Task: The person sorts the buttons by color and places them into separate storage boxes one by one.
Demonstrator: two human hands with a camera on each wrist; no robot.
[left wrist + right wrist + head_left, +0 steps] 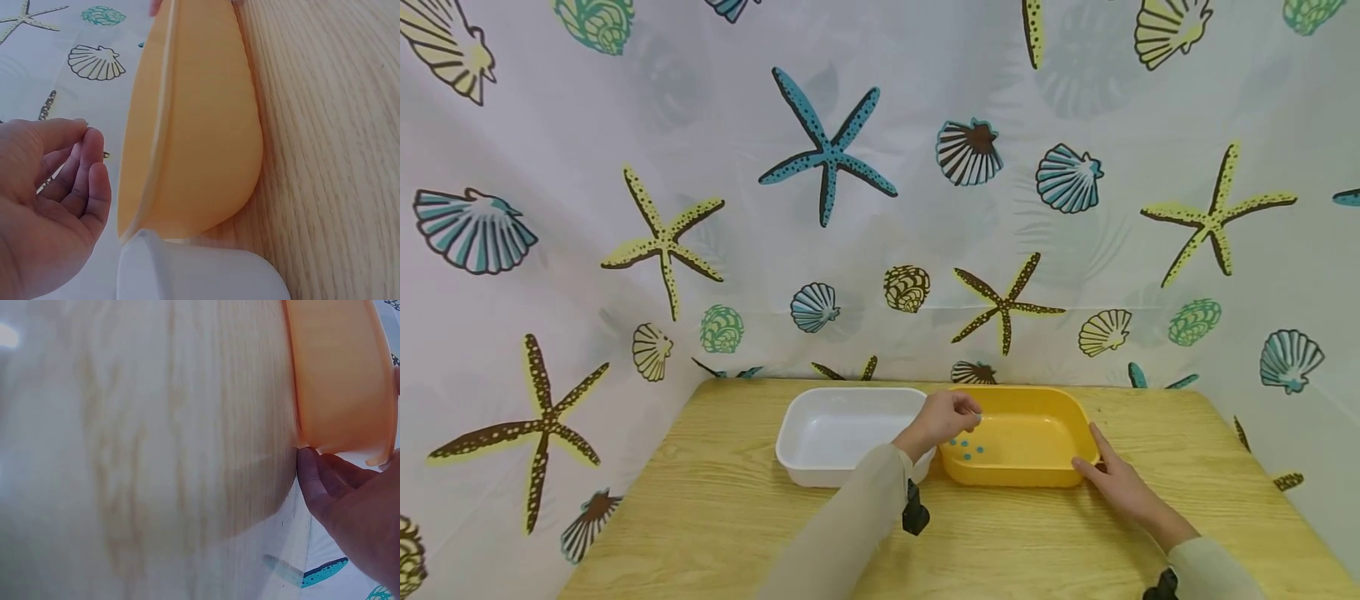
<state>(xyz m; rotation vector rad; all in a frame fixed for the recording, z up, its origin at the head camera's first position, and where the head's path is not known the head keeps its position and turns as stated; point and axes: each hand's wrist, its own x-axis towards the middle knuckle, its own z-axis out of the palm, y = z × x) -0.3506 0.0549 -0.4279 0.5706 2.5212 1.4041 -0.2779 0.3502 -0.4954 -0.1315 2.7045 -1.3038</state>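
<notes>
My left hand (942, 418) is above the left end of a yellow plastic basin (1011, 477). Its thumb and forefinger pinch a tiny blue piece (978, 416), mostly covered by the fingertips. Several similar small, flat, roundish blue pieces (967, 456) lie on the basin's floor, below that hand; their exact kind is too small to tell. At the basin's right end, my right hand (1120, 482) grips the wall, thumb at the rim and fingers along the outside. In the right wrist view, fingertips (307, 456) touch the basin's lower outer edge.
A white plastic basin (814, 477) stands immediately left of the yellow one, partly covered by the left forearm. Both sit on a wood-grain table (722, 500). A white curtain (880, 242) printed with shells and starfish hangs behind and along both sides.
</notes>
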